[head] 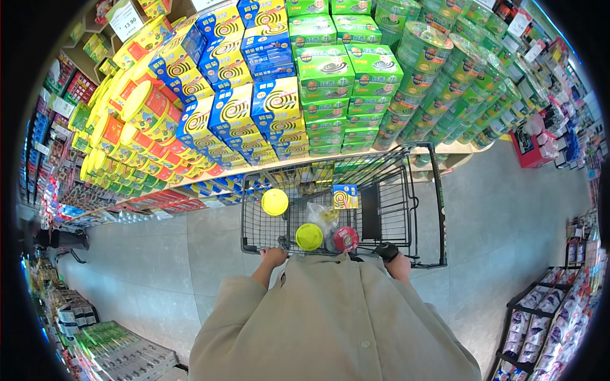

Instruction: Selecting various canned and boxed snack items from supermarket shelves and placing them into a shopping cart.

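Note:
A black wire shopping cart [312, 224] stands sideways in front of me. My left hand [274, 257] curls over its near rim. My right hand [399, 266] is closed on a dark rounded object [387, 251] at the near side; whether it is part of the cart I cannot tell. Inside the cart lie a yellow-lidded tub [275, 202], another yellow-green-lidded tub [309, 236], a round red-topped container [346, 239], a blue and yellow mosquito coil box [345, 196] and a clear plastic bag [322, 215] with something yellowish in it.
Beyond the cart, a display shelf [267, 166] bears stacked blue-yellow coil boxes [276, 102], green boxes [326, 71], yellow tubs [147, 105] and green cylinders [421, 47]. A rack of packets [533, 319] stands right, a low display [128, 352] lower left. A person [52, 238] is far left.

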